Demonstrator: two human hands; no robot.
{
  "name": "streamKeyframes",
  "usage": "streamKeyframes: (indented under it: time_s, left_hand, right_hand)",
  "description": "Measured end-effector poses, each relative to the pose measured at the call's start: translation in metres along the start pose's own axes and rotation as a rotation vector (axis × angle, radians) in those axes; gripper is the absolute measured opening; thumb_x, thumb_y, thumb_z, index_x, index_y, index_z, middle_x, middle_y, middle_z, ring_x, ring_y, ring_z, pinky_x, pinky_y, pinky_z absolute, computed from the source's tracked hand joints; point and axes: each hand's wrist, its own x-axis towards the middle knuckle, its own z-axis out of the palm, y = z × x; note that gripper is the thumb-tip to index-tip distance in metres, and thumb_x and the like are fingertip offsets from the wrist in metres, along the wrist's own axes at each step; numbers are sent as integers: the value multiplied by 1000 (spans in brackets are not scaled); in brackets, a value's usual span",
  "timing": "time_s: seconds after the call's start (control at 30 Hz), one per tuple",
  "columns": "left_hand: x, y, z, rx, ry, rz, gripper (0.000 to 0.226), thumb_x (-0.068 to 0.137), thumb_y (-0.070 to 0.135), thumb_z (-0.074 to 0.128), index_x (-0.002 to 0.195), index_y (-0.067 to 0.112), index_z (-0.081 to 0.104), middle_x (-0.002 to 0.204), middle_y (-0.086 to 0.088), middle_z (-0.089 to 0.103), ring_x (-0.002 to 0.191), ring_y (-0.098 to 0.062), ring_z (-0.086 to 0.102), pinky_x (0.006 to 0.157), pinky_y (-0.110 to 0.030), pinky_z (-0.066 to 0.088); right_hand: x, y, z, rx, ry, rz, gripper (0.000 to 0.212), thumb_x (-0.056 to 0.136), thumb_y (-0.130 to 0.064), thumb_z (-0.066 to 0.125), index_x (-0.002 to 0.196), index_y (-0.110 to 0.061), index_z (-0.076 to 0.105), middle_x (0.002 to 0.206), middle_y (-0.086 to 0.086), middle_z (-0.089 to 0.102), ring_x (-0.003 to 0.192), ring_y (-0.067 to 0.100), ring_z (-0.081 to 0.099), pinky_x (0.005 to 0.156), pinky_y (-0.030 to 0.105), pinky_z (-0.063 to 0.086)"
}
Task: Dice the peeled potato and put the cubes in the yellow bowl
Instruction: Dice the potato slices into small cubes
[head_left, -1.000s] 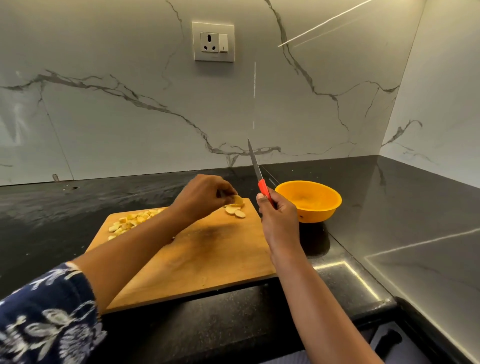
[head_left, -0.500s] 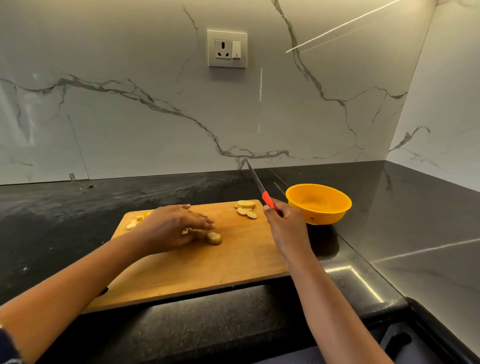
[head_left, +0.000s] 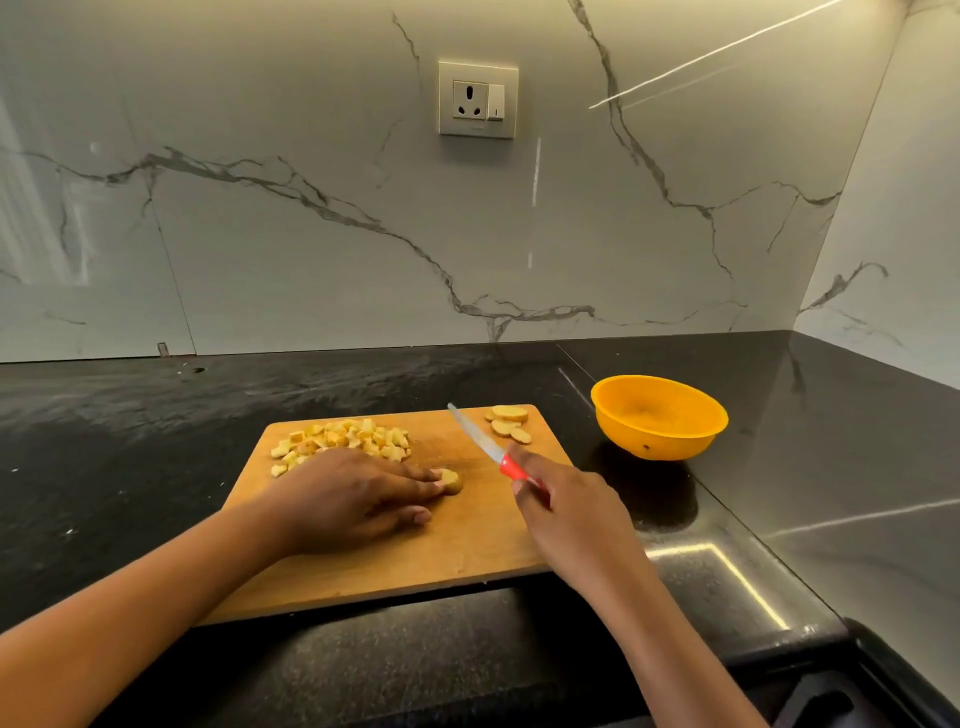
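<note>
While the left hand (head_left: 353, 499) pins a potato piece (head_left: 450, 479) on the cutting board (head_left: 467, 545) under flattish fingertips, the right hand (head_left: 566, 509) grips the knife (head_left: 480, 441). Firm and probably slippery, that piece, possibly stacked slices, needs holding from above. Finished cubes (head_left: 343, 439) lie behind, the yellow bowl (head_left: 660, 415) well right.

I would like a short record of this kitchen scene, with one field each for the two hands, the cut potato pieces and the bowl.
left hand: fingers flat, pressing a potato slice onto the cutting board
right hand: grips the knife by its red handle, blade pointing toward the wall
cubes: piled at the board's far left
spare slices: uncut, at the board's far right corner
yellow bowl: on the counter, right of the board; no cubes visible inside
</note>
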Motion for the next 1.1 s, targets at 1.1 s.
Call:
streamKeyframes:
  time_s: [1.1]
  left_hand:
    - [-1, -14, 0, -88, -129, 103, 62, 90, 66, 7, 143, 38, 21, 150, 20, 26, 137, 14, 13, 113, -13, -1]
  right_hand:
    - [-30, -8, 1, -192, 63, -158, 48, 101, -39, 34, 148, -42, 22, 102, -15, 62, 83, 8, 54, 69, 22, 43]
